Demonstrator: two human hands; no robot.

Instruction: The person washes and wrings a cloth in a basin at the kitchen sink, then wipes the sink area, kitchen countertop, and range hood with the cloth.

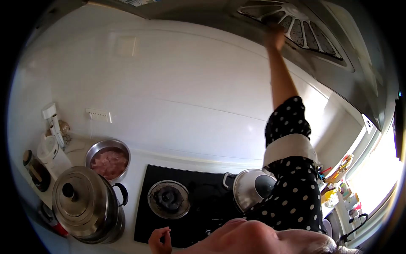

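Right hand (275, 40) by ribbed metal grille (299, 31), finger-spread unclear; left hand (159, 242) curved, fingers (157, 234) apart.

A metal hood (361, 82) slants over the black cooktop (205, 197), its underside showing a grille (311, 34) of pale spokes fanned between dark, speckled panels.

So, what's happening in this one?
The person's right hand is raised to the range hood, by its grille; blur hides whether it holds anything. The left hand is low, near the front of the cooktop. A lidded pan sits on its right side; a metal bowl of pinkish meat stands left of it.
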